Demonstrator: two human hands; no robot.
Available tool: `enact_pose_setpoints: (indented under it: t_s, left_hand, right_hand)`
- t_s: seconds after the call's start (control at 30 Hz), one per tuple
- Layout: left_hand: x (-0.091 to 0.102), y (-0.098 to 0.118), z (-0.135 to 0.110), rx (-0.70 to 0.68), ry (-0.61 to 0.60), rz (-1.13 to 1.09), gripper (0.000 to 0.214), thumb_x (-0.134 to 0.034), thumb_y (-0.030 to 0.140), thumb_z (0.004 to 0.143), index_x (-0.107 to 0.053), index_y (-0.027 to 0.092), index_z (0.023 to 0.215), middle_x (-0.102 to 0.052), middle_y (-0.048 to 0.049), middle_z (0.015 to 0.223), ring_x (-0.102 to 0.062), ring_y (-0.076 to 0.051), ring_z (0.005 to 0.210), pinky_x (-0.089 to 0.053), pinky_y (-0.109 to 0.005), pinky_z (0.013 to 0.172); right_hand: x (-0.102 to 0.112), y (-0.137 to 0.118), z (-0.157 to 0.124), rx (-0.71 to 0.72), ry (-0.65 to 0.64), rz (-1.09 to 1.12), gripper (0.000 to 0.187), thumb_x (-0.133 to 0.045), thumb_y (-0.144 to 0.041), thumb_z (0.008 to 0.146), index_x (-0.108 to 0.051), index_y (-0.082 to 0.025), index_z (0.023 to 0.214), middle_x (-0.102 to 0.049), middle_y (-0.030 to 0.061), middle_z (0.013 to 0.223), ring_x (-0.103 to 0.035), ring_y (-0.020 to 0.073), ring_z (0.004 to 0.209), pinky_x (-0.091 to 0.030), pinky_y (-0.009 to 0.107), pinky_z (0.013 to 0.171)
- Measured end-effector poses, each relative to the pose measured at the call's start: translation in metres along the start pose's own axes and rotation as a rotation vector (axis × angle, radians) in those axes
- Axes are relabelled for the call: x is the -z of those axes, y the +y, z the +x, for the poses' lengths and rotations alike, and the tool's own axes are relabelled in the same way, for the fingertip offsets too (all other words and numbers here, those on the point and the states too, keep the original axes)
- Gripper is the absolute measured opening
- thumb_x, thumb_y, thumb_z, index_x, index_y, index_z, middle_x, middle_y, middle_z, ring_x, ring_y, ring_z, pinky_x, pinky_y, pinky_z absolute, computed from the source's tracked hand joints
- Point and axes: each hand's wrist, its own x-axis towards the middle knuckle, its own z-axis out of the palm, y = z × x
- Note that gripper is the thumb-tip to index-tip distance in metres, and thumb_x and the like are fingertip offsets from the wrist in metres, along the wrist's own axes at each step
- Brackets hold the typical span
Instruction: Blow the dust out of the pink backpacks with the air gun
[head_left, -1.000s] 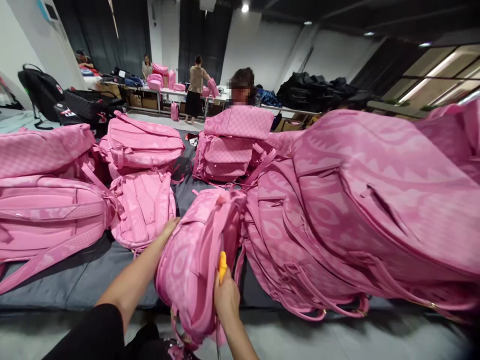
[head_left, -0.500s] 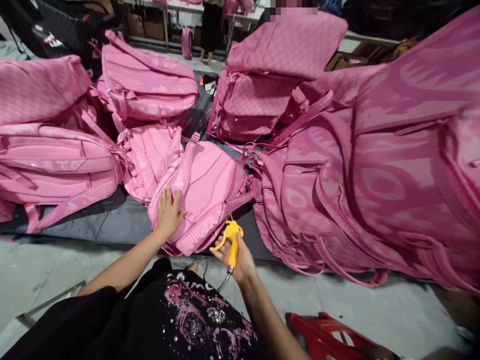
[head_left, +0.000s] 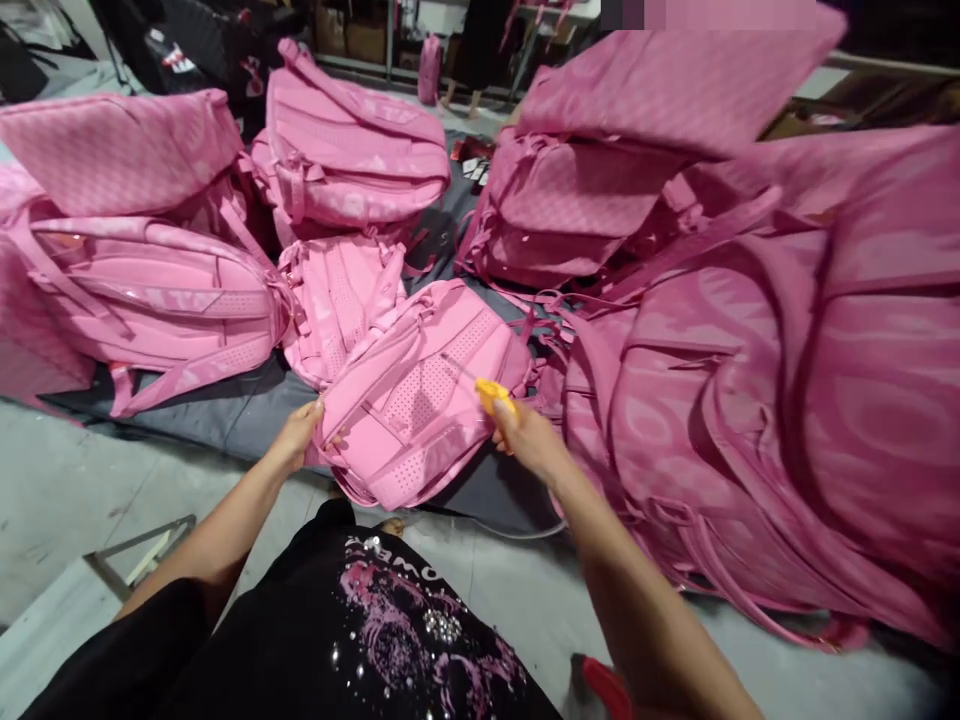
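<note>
In front of me a pink backpack (head_left: 442, 375) lies on the dark padded table with its dotted back panel up. My left hand (head_left: 304, 432) is closed on its lower left edge, fingers tucked partly out of sight behind the fabric. My right hand (head_left: 525, 437) is wrapped round a yellow air blow gun (head_left: 496, 397). Its thin metal nozzle points up and left over the back panel, apart from the cloth as far as I can see. A clear hose runs below my right wrist.
Pink backpacks crowd the table (head_left: 225, 425) on the left, behind and in a tall pile (head_left: 720, 390) on the right. A red stool (head_left: 604, 688) and a metal frame (head_left: 142, 555) stand on the floor near me. Another person's legs (head_left: 476, 60) show at the back.
My left hand, flat on the backpack before, has moved left and closed on its edge. The right hand has raised the air blow gun over the back panel. My view has shifted.
</note>
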Motion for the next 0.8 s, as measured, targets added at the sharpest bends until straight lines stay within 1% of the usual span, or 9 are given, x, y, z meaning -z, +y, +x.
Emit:
enact_pose_setpoints:
  t_s: [0.1, 0.2, 0.27, 0.33, 0.43, 0.53, 0.63, 0.73, 0.8]
  left_hand:
    - [0.019, -0.004, -0.004, 0.042, -0.002, -0.066, 0.02, -0.044, 0.032, 0.102, -0.052, 0.014, 0.103, -0.067, -0.0057, 0.063, -0.064, -0.018, 0.044, -0.046, -0.022, 0.038]
    - [0.021, -0.001, -0.001, 0.103, 0.036, -0.071, 0.02, -0.048, 0.035, 0.101, -0.052, 0.015, 0.098, -0.066, -0.0046, 0.061, -0.066, -0.02, 0.047, -0.046, -0.021, 0.037]
    - [0.018, 0.003, 0.005, 0.13, 0.073, -0.055, 0.021, -0.05, 0.037, 0.1, -0.053, 0.016, 0.098, -0.065, -0.003, 0.059, -0.066, -0.02, 0.047, -0.047, -0.022, 0.038]
    - [0.016, 0.006, 0.01, 0.138, 0.077, -0.035, 0.023, -0.049, 0.038, 0.1, -0.054, 0.016, 0.1, -0.064, -0.0019, 0.058, -0.065, -0.018, 0.045, -0.049, -0.022, 0.039]
    - [0.013, 0.007, 0.014, 0.122, 0.045, -0.022, 0.022, -0.05, 0.035, 0.1, -0.056, 0.015, 0.105, -0.064, -0.0008, 0.06, -0.064, -0.015, 0.046, -0.052, -0.022, 0.042]
    - [0.012, 0.006, 0.015, 0.053, 0.012, 0.085, 0.026, -0.049, 0.033, 0.1, -0.059, 0.014, 0.114, -0.065, -0.001, 0.064, -0.063, -0.014, 0.048, -0.052, -0.023, 0.047]
    - [0.005, 0.006, 0.012, -0.119, 0.027, 0.407, 0.036, -0.046, 0.033, 0.099, -0.062, 0.015, 0.126, -0.069, -0.0048, 0.079, -0.066, -0.017, 0.058, -0.056, -0.03, 0.06]
    - [-0.019, 0.005, 0.006, -0.508, 0.027, 0.833, 0.046, -0.048, 0.035, 0.098, -0.056, 0.024, 0.142, -0.067, -0.0105, 0.119, -0.067, -0.025, 0.101, -0.052, -0.041, 0.095]
    - [-0.043, 0.0, 0.001, -0.717, -0.019, 1.088, 0.054, -0.051, 0.037, 0.096, -0.048, 0.027, 0.149, -0.052, -0.0149, 0.144, -0.053, -0.033, 0.128, -0.042, -0.05, 0.108]
  right_hand:
    - [-0.002, -0.019, 0.01, 0.034, 0.048, -0.199, 0.056, -0.042, -0.06, 0.098, -0.068, -0.012, 0.109, -0.069, 0.0095, 0.072, -0.066, 0.0201, 0.065, -0.047, 0.026, 0.061]
    - [-0.013, -0.034, -0.006, 0.147, -0.166, -0.285, 0.052, -0.05, -0.061, 0.094, -0.071, -0.015, 0.103, -0.074, 0.0117, 0.084, -0.069, 0.0234, 0.077, -0.05, 0.028, 0.07]
    - [-0.019, -0.04, -0.019, 0.182, -0.308, -0.293, 0.052, -0.047, -0.06, 0.095, -0.072, -0.016, 0.103, -0.075, 0.0109, 0.087, -0.069, 0.0244, 0.081, -0.051, 0.03, 0.074]
    - [-0.025, -0.044, -0.026, 0.207, -0.382, -0.29, 0.052, -0.042, -0.058, 0.097, -0.072, -0.015, 0.106, -0.075, 0.0114, 0.095, -0.069, 0.0255, 0.087, -0.052, 0.032, 0.079]
    - [-0.033, -0.048, -0.023, 0.246, -0.365, -0.264, 0.052, -0.04, -0.054, 0.098, -0.069, -0.016, 0.116, -0.074, 0.0127, 0.108, -0.068, 0.0265, 0.098, -0.051, 0.034, 0.086]
    - [-0.041, -0.05, -0.021, 0.24, -0.304, -0.255, 0.052, -0.042, -0.056, 0.097, -0.07, -0.015, 0.116, -0.074, 0.0136, 0.105, -0.068, 0.0269, 0.097, -0.051, 0.033, 0.083]
    - [-0.042, -0.047, -0.03, 0.24, -0.268, -0.248, 0.051, -0.043, -0.056, 0.097, -0.071, -0.016, 0.111, -0.074, 0.0129, 0.104, -0.068, 0.0258, 0.095, -0.051, 0.032, 0.082]
    - [-0.029, -0.036, -0.042, 0.173, -0.427, -0.262, 0.053, -0.041, -0.058, 0.097, -0.074, -0.015, 0.1, -0.075, 0.0102, 0.089, -0.068, 0.0233, 0.08, -0.051, 0.032, 0.074]
    - [-0.011, -0.024, -0.042, 0.103, -0.375, -0.269, 0.052, -0.049, -0.06, 0.094, -0.075, -0.016, 0.095, -0.074, 0.0093, 0.081, -0.068, 0.0234, 0.074, -0.051, 0.032, 0.071]
